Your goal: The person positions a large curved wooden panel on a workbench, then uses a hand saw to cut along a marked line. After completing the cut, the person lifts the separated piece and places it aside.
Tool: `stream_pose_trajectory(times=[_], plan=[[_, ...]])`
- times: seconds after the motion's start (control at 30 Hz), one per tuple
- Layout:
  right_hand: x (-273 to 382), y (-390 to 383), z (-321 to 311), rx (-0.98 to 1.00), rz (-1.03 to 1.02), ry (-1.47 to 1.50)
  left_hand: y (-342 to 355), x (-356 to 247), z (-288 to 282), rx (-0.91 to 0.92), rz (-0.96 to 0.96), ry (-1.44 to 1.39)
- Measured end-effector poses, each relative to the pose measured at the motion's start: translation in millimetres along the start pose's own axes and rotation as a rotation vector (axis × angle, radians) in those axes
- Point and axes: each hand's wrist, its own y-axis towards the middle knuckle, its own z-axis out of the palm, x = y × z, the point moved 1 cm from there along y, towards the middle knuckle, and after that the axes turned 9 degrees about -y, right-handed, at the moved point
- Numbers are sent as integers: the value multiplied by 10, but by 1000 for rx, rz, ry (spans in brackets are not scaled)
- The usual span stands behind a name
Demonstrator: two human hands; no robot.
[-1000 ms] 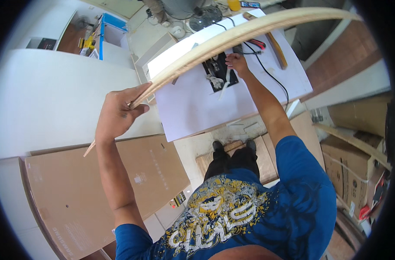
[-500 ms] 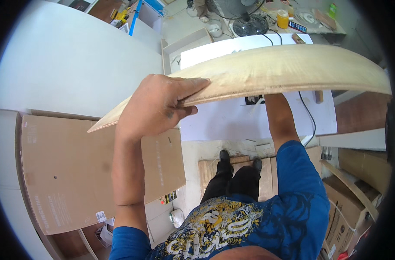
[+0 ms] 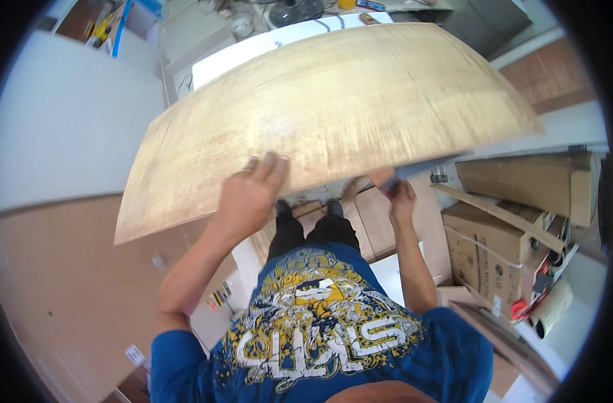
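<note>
Since the thin wooden panel (image 3: 326,101) over the counter (image 3: 219,65) looks light, springy and splinter-prone, I'd take its long edge on the counter's near side, where my left hand (image 3: 248,201) pinches it, and can't tell whether my right hand (image 3: 402,196), same side, holds anything.

Wooden board (image 3: 320,101): pale yellow, marked with fine brown grain streaks and a browner tint toward its left end; a small piece (image 3: 382,177) by the right hand (image 3: 402,195) appears orange-brown, though blur makes that uncertain. Shirt (image 3: 306,336): blue, with a dense splatter pattern of yellow and white across the front, above black trousers (image 3: 331,234). Surroundings: white table (image 3: 229,66), plain brown cardboard (image 3: 64,289), bright blue strip (image 3: 121,30) at upper left.
</note>
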Motion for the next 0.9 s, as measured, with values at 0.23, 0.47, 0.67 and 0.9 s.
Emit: stream_pose_trajectory(times=[0.23,0.47,0.67,0.9], plan=[[-15,-1439,-2299,-304,344,-158,-374,-293,1369,23,-31,-87],[-476,-1698,-3127,-308,499,-23,-494,-38,2720,-8,-28,-82],[-262,-1410,-3125,148,353,63,-652,121,3138,-48,-51,-68],[494,-872,-2666,20,187,29,-664,202,3037,-19,-37,-60]])
